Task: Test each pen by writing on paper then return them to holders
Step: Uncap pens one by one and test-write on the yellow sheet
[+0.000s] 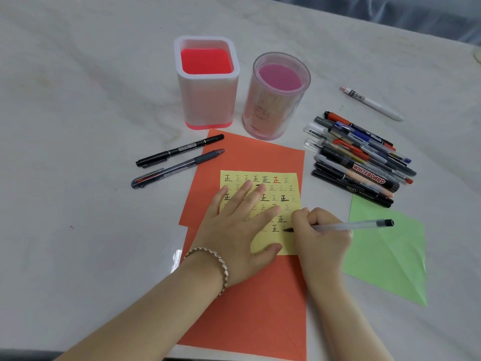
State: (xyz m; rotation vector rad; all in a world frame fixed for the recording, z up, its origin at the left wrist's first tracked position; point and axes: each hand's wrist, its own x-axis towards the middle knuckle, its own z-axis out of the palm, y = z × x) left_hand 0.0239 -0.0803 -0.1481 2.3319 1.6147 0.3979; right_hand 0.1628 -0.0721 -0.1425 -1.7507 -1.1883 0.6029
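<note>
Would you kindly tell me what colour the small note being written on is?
The small note is pale yellow, head view.

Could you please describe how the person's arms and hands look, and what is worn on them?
Both forearms are bare; no sleeves show. The left hand and right hand have no gloves and no visible rings. The left wrist wears a slim bracelet of small coppery, metal-looking links. The right wrist wears nothing.
</note>
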